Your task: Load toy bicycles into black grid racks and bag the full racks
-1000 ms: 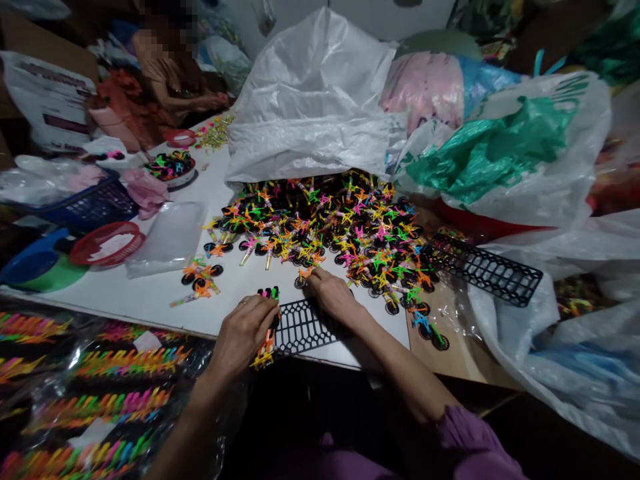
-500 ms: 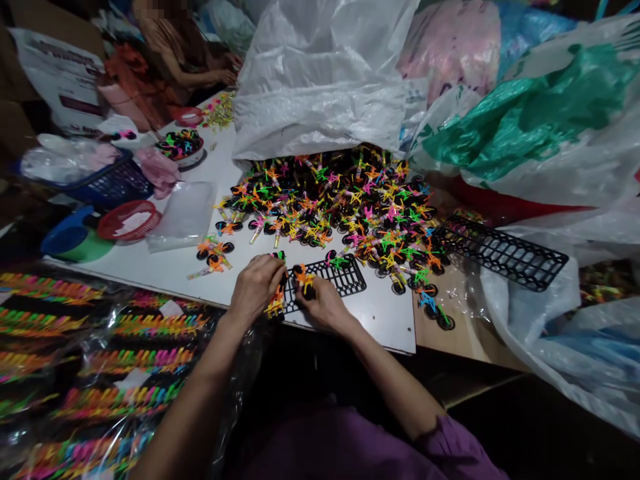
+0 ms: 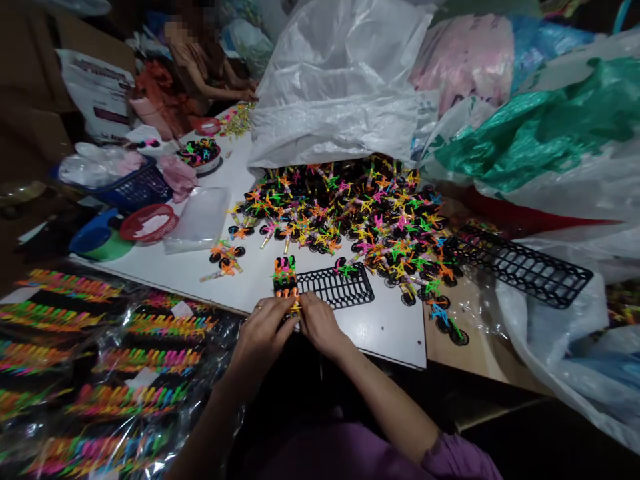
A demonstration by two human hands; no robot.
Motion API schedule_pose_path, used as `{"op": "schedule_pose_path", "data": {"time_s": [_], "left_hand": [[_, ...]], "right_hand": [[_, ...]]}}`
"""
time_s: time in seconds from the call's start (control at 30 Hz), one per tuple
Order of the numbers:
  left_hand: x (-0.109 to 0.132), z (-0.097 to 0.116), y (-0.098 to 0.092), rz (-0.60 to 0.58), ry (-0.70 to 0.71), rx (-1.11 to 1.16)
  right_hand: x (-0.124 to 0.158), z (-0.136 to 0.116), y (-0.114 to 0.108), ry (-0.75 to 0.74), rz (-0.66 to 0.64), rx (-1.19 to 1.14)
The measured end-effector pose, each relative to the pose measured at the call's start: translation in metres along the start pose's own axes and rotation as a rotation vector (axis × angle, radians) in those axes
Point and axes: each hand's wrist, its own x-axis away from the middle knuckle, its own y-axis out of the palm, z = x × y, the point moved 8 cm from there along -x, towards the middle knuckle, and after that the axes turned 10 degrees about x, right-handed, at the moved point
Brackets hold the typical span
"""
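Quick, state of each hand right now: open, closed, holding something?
Left hand: closed, holding the lower end of a stack of toy bicycles.
Right hand: closed, holding the same stack from the other side.

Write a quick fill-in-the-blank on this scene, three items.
Just beyond the left hand and right hand, a stack of wheeled toys stands to the ____ of the black lattice tray.
The tabletop under that tray is ____.
The round basket near the clear plastic bag is ____.

Missing words: left; white; red.
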Motion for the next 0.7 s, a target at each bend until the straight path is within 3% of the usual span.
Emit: {"op": "schedule_pose_path", "data": {"time_s": [0.17,0.27,0.33,0.47,0.6,0.7], "left_hand": [[-0.002,0.000,0.004,0.003,0.072,-0.053],[0.001,0.003,0.001,-0.020,0.129,-0.047],[0.003,0.003,0.000,-0.031,0.133,-0.045],[0.001,0.003,0.000,-0.033,0.106,-0.037],[0.001,0.003,0.003,-0.011,0.094,-0.052],[0.005,0.005,0.005,-0.024,0.107,-0.077]], "right_hand": [[-0.001,-0.006,-0.001,-0.048,-0.039,0.016],[0.003,0.000,-0.019,-0.170,-0.085,-0.073],[0.001,0.019,-0.044,-0.176,-0.067,-0.033],[-0.020,0.082,-0.097,0.083,0.004,0.323],[-0.037,0.109,-0.098,0.072,-0.168,0.548],[-0.036,0.111,-0.101,0.067,-0.145,0.553]]}}
